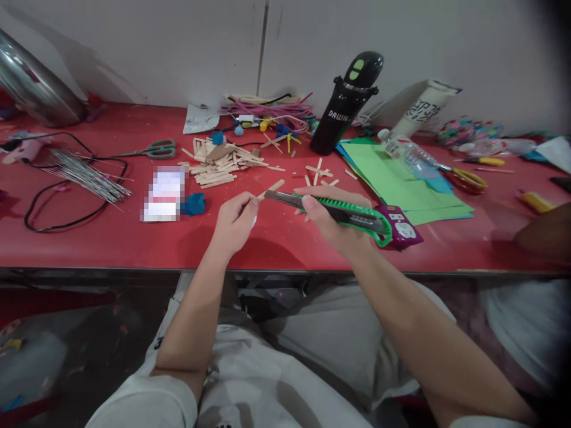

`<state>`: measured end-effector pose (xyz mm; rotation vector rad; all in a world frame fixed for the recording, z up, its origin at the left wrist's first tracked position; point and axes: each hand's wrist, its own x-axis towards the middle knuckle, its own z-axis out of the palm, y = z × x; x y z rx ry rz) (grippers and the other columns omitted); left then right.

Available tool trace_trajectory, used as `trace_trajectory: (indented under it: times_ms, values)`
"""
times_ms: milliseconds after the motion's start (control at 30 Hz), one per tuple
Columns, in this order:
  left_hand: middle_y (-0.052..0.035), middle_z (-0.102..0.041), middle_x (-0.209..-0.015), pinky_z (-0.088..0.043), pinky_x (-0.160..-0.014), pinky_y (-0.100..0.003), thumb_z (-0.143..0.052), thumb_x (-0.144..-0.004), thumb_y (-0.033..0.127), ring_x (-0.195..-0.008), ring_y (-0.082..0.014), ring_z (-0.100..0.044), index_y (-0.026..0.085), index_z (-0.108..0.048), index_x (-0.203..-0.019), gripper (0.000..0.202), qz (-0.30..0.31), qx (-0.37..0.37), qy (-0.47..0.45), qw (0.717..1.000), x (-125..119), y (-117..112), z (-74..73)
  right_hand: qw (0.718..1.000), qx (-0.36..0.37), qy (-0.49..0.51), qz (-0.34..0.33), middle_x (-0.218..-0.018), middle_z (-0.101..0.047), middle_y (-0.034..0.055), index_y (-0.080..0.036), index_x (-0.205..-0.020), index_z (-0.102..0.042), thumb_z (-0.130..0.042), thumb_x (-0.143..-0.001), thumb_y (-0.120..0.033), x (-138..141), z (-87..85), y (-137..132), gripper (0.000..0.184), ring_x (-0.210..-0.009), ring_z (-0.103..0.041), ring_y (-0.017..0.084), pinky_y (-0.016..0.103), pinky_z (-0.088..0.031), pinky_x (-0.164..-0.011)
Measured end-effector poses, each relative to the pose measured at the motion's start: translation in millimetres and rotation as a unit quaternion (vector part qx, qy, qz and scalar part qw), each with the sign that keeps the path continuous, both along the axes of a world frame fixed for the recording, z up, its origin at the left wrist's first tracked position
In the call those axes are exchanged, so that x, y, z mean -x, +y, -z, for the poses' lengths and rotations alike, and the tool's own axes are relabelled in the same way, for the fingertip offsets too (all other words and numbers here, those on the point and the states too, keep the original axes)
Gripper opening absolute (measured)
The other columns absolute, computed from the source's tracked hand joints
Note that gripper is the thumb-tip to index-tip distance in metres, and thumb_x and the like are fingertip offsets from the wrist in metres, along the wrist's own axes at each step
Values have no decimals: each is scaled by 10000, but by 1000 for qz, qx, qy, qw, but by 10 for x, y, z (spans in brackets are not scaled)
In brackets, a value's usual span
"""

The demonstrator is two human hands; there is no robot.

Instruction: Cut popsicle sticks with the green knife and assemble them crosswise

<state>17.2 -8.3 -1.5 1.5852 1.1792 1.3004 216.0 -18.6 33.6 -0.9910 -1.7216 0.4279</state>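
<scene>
Pinched in the fingers of my left hand [237, 221] is a thin wooden craft stick [272, 188], its free end pointing up and to the right. My right hand [332, 219] is wrapped round a green and black utility knife [352, 215]. The knife's blade [283, 198] is out and points left, its tip at or very near the stick beside my left fingers. Beyond my hands lies a heap of craft sticks [218, 161]. Several loose sticks, some crossed [319, 172], lie behind my right hand.
A black bottle [341, 107] stands at the back by the wall. Green paper sheets [410, 178] and a purple packet [399, 227] lie right. Left are grey-handled scissors [160, 149], metal wires [91, 175] and a blurred-out white item [165, 193]. Another person's arm [544, 232] rests at far right.
</scene>
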Motion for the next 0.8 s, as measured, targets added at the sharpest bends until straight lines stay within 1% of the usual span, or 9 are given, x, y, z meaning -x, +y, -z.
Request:
trace_trajectory:
  times_ms: [167, 267, 333, 467, 567, 633, 733, 800]
  values:
    - [53, -439, -555, -301, -525, -258, -482, -908, 235, -535, -86, -412, 193, -456, -641, 271, 2, -4, 8, 1000, -9, -8, 2, 1000, -25, -1, -18, -798, -779, 5, -232, -945, -773, -654, -908, -310, 14, 38, 1, 148, -673, -730, 129, 259, -616, -699]
    - [52, -443, -556, -298, -522, -259, -481, -917, 239, -537, -89, -418, 194, -459, -653, 269, 2, 1, 9, 1000, -6, -13, 11, 1000, -22, -8, -11, -809, -779, 11, -233, -939, -771, -648, -912, -330, 22, 37, -2, 158, -686, -735, 139, 277, -625, -727]
    - [50, -443, -558, -297, -526, -261, -480, -932, 263, -541, -91, -420, 195, -449, -650, 292, -4, 0, 14, 1000, -7, -16, 18, 999, -29, -22, -5, -802, -779, 11, -236, -934, -769, -636, -915, -336, 27, 25, -5, 168, -669, -730, 139, 275, -622, -715]
    - [47, -449, -565, -300, -538, -267, -459, -962, 309, -543, -93, -427, 197, -433, -655, 328, -14, -2, 38, 999, -23, -24, 29, 995, -79, -58, -17, -792, -780, 18, -212, -926, -762, -631, -900, -268, 42, -14, -24, 145, -658, -723, 133, 240, -599, -674]
    - [44, -464, -572, -301, -546, -271, -438, -969, 292, -549, -97, -438, 201, -431, -666, 316, -18, -6, 54, 998, -28, -32, 36, 990, -109, -87, -26, -826, -786, 21, -198, -926, -744, -619, -889, -211, 75, -28, -45, 131, -668, -721, 128, 224, -586, -662]
    - [42, -470, -573, -304, -552, -274, -431, -967, 279, -553, -102, -443, 202, -432, -668, 308, -20, -11, 62, 998, -23, -37, 42, 985, -134, -99, -32, -839, -784, 26, -193, -918, -729, -605, -890, -187, 106, -18, -51, 127, -687, -725, 127, 219, -584, -682]
    - [42, -466, -566, -313, -562, -277, -421, -970, 288, -547, -105, -444, 204, -431, -664, 318, -22, -14, 81, 996, -7, -42, 47, 979, -171, -99, -52, -838, -779, 30, -196, -904, -709, -582, -897, -173, 144, 14, -44, 129, -710, -726, 130, 224, -585, -708]
    - [44, -462, -560, -314, -564, -278, -417, -971, 289, -538, -104, -441, 205, -427, -658, 324, -20, -17, 98, 995, 3, -44, 42, 979, -168, -99, -58, -843, -779, 31, -200, -902, -707, -575, -901, -182, 151, 29, -36, 133, -711, -724, 133, 231, -585, -701]
